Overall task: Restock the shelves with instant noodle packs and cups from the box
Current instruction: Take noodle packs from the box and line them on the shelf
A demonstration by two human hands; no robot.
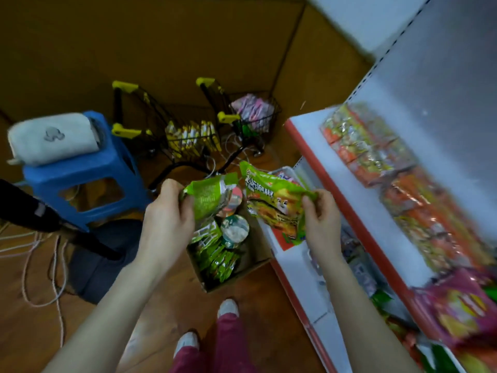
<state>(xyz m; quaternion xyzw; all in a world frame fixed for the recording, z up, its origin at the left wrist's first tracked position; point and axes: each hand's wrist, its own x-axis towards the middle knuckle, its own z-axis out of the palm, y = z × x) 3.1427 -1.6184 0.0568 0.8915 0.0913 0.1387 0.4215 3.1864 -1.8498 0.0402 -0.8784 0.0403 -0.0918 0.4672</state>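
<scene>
My left hand (168, 214) grips a green noodle pack (211, 196) with its back side up, above the cardboard box. My right hand (321, 215) pinches the edge of a second green noodle pack (274, 201), printed side up, held near the shelf edge. The cardboard box (247, 267) sits on the floor below, holding several green packs (217, 254) and a noodle cup (235, 230). The white shelf with a red edge (357, 200) rises on the right, with orange-green noodle packs (376, 154) lined along it.
A blue plastic stool (88, 170) with a white pouch on top stands at left. Two small black-and-yellow shopping carts (188, 133) with goods stand behind the box. Cables lie on the wooden floor at left. Pink packs (457, 308) fill a lower shelf.
</scene>
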